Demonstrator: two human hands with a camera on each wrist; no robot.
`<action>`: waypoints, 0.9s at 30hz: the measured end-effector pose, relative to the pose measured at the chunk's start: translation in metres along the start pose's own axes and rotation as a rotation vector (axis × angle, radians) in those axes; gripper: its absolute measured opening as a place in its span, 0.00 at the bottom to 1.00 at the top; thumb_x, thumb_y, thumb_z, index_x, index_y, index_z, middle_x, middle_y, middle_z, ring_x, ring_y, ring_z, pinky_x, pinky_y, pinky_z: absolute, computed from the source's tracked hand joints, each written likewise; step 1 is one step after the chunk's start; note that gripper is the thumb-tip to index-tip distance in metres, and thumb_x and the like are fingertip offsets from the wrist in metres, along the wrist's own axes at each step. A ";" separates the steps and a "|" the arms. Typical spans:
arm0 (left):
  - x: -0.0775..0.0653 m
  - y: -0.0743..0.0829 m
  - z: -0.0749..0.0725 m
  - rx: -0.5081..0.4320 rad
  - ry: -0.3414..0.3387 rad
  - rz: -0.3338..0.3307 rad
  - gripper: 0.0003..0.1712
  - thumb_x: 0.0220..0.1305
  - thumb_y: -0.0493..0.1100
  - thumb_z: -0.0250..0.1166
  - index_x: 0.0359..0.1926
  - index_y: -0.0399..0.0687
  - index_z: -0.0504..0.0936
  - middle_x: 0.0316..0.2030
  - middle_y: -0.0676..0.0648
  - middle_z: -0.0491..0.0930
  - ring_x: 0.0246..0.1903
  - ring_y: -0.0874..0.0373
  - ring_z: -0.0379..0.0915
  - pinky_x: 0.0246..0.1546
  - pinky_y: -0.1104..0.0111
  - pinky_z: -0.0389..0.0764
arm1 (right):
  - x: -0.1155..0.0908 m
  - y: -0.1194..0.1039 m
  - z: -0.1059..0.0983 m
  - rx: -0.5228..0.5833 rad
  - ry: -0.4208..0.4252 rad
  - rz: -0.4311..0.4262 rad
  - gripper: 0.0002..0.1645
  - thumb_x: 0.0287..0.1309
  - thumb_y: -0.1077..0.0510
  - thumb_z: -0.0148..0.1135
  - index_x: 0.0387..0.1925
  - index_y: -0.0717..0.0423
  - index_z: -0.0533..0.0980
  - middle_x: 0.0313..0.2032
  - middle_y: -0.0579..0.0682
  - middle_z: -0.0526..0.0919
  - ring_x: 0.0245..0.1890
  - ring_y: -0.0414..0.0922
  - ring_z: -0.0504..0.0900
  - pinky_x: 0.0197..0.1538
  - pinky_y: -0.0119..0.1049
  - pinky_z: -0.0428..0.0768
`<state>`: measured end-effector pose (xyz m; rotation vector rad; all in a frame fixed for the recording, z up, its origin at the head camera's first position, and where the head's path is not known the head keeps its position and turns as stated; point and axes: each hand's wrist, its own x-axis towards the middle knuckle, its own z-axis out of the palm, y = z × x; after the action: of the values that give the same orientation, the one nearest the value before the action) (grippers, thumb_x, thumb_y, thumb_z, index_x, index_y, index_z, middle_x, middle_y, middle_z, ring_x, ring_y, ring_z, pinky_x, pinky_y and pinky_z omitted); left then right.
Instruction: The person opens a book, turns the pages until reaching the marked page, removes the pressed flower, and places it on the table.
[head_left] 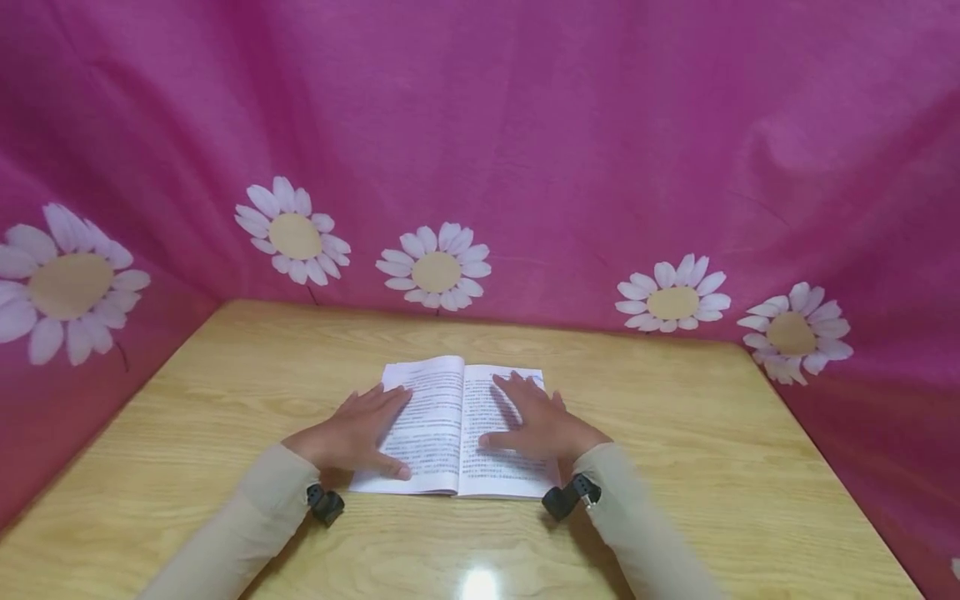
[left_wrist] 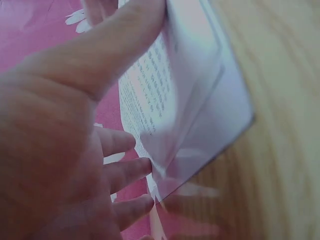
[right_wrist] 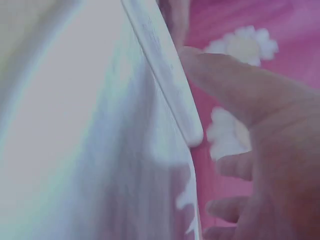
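Book [head_left: 431, 417]: lying face up at a double page of printed text, on the worktop [head_left: 690, 425], between the two hands and partly beneath them. Spine line falls midway between the hands; the left page curves up slightly toward it.

Left hand [head_left: 358, 432]: released, fingers extended and spread over the outer edge of the left page, thumb pointing toward the spine low on that page. The left wrist view shows its fingertips at the book's edge, with several sheets slightly separated at a corner.

Right hand [head_left: 546, 427]: likewise released, fingers extended over the upper right page, thumb directed at the spine. A shadow falls on the paper beside its fingers (whether they press the page or sit just above it, cannot tell).

A black wrist device [head_left: 327, 505] sits below the left hand, a second black unit [head_left: 561, 502] below the right; pale sleeves [head_left: 247, 517] cover both forearms. A bright glare spot [head_left: 478, 583] shows on the surface nearer the person than the hands. Beyond the hands, pink-purple cloth [head_left: 525, 150] hangs, printed with large white flowers [head_left: 437, 272] with yellowish centres.
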<state>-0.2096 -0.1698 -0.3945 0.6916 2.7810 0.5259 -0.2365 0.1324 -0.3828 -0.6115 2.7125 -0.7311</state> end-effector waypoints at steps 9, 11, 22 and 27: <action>-0.001 -0.001 0.000 -0.015 -0.006 -0.003 0.67 0.46 0.70 0.70 0.74 0.37 0.49 0.74 0.38 0.48 0.73 0.37 0.36 0.69 0.43 0.43 | 0.002 0.025 -0.012 0.024 -0.023 0.181 0.71 0.32 0.31 0.76 0.76 0.38 0.49 0.76 0.50 0.44 0.75 0.56 0.38 0.68 0.66 0.36; 0.000 -0.002 0.001 -0.007 -0.009 -0.002 0.67 0.46 0.71 0.70 0.74 0.37 0.49 0.74 0.38 0.48 0.73 0.37 0.36 0.69 0.43 0.43 | 0.002 0.027 -0.012 0.034 -0.030 0.185 0.71 0.31 0.32 0.76 0.76 0.38 0.49 0.76 0.50 0.44 0.75 0.56 0.39 0.68 0.66 0.36; 0.001 -0.003 0.001 0.010 -0.026 0.000 0.65 0.47 0.71 0.68 0.75 0.41 0.49 0.75 0.40 0.46 0.73 0.39 0.34 0.69 0.43 0.41 | 0.002 0.027 -0.011 0.066 -0.029 0.179 0.72 0.33 0.36 0.78 0.76 0.38 0.45 0.76 0.48 0.42 0.75 0.55 0.37 0.68 0.65 0.33; 0.001 -0.003 0.000 -0.006 -0.045 -0.013 0.65 0.48 0.72 0.68 0.75 0.41 0.49 0.75 0.40 0.45 0.73 0.39 0.33 0.69 0.43 0.39 | 0.003 0.029 -0.011 0.086 -0.034 0.151 0.72 0.34 0.35 0.78 0.76 0.38 0.44 0.76 0.48 0.44 0.75 0.56 0.38 0.68 0.64 0.34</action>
<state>-0.2117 -0.1713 -0.3956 0.6747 2.7390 0.5096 -0.2526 0.1581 -0.3891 -0.3904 2.6458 -0.7860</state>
